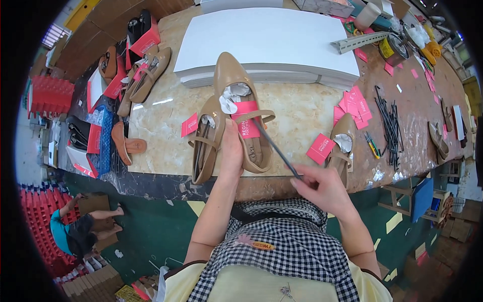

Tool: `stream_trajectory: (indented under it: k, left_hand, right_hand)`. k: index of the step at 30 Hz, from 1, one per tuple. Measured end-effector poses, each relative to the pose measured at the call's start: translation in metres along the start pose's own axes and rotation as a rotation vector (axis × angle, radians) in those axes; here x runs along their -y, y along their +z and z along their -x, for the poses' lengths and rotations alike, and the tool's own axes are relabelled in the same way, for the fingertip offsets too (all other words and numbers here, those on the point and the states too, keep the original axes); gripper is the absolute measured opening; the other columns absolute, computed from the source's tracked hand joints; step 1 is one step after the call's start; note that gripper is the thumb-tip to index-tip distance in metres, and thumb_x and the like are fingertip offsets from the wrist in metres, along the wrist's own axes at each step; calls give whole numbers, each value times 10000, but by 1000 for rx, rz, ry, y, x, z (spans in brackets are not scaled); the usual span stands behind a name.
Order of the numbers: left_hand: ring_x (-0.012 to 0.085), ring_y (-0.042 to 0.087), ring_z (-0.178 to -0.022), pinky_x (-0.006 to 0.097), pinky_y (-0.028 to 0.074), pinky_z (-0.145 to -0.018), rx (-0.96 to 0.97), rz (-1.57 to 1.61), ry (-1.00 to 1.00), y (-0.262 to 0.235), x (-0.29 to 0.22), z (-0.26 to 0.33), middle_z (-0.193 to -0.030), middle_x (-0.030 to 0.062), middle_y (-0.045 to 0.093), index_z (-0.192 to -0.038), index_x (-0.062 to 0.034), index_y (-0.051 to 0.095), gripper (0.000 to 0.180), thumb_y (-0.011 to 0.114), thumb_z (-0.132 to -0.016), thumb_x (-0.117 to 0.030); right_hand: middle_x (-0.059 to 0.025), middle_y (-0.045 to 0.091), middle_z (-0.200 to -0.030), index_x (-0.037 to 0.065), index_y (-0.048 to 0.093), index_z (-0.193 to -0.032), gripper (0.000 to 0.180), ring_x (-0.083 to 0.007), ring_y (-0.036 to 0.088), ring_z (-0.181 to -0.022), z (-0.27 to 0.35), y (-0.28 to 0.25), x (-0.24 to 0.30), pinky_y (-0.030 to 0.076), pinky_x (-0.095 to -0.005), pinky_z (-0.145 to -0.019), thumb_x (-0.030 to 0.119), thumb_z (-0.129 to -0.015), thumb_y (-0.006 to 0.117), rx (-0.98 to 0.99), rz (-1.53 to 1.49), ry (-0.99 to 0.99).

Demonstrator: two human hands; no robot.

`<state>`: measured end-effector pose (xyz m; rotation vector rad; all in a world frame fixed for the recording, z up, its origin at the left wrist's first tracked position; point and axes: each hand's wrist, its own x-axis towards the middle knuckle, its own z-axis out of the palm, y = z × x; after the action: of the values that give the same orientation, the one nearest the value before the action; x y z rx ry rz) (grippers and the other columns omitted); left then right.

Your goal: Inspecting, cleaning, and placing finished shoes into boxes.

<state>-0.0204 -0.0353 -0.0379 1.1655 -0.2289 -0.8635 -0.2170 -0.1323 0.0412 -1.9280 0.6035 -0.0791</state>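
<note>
My left hand (232, 151) grips a tan flat shoe (232, 70) with a strap across it, raised above the table edge. White paper fills its toe, and a pink card (246, 120) lies at its opening, by the strap. A second tan shoe (211, 113), close against my left hand, has a dark rod inside. My right hand (322, 187) pinches one end of a thin dark rod (277, 149); its other end reaches into the raised shoe near the card. Beside my right hand rests another tan shoe (345, 132), with a pink card (320, 148) next to it.
A thick stack of white sheets (271, 38) occupies the table's back. Several dark rods (388, 126), pliers (373, 145) and pink cards (354, 105) lie right. Boxed shoes (143, 32) and a brown sandal (126, 143) sit left. Another person (75, 229) is on the floor, lower left.
</note>
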Motion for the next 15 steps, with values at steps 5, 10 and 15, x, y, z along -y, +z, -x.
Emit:
stream_trajectory:
  k: [5, 10, 15]
  left_hand:
    - [184, 634, -963, 343, 537, -816, 39, -115, 43, -6, 13, 8, -1105, 104, 623, -1280, -48, 485, 656, 217, -1004, -578]
    - [196, 625, -1027, 341, 531, -849, 106, -177, 16, -12, 10, 13, -1168, 114, 609, -1303, -40, 470, 688, 168, -1003, -581]
    - [214, 564, -1158, 367, 478, -952, 148, -181, -40, -11, 22, 16, -1281, 115, 559, -1358, -48, 434, 756, 127, -981, -626]
  right_hand:
    - [-26, 486, -506, 40, 598, -1252, 371, -91, 412, -451, -34, 13, 4, 372, -268, -473, 115, -888, 607, -16, -318, -5]
    - [-56, 507, -507, 39, 586, -1261, 359, -100, 455, -442, -40, 11, 15, 384, -282, -477, 138, -917, 583, 39, -265, 77]
    - [-131, 578, -577, 59, 612, -1205, 308, -244, 590, -491, -42, 13, 15, 433, -363, -484, 203, -938, 559, -122, -47, -92]
